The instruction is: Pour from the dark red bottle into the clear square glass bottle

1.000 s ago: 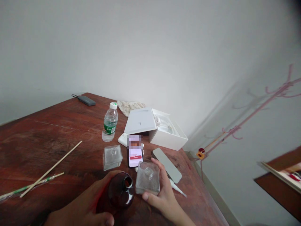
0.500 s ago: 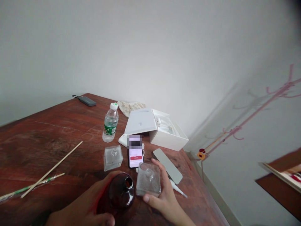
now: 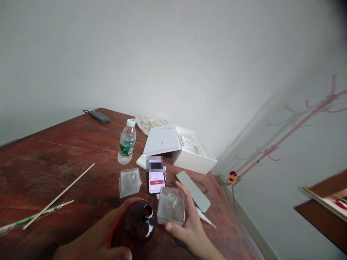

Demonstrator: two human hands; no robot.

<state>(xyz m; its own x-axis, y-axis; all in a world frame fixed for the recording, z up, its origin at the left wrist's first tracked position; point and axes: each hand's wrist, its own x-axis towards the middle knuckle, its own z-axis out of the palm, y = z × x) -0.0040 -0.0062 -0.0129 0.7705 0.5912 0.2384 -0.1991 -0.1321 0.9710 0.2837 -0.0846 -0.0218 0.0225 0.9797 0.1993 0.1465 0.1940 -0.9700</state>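
Note:
A dark red glass bottle (image 3: 140, 221) with an uncapped mouth is in my left hand (image 3: 104, 231), whose fingers wrap round its left side. My right hand (image 3: 188, 224) grips a clear square block-like piece (image 3: 171, 207) with a round knob on top, thumb at its near edge and fingers along its right. The bottle and this piece are close beside each other. A similar clear square piece (image 3: 130, 182) stands on the table just beyond the bottle. Behind my right hand lies a phone (image 3: 156, 180) with a lit screen.
On the wooden table (image 3: 89, 187) are wooden chopsticks (image 3: 59, 195), a water bottle (image 3: 127, 142), a white open box (image 3: 195, 159), a grey-white flat case (image 3: 193, 190), a white pointed tube (image 3: 206, 217), a cloth (image 3: 149, 122) and a dark power bank (image 3: 99, 116). A pink coat rack (image 3: 292, 133) stands right.

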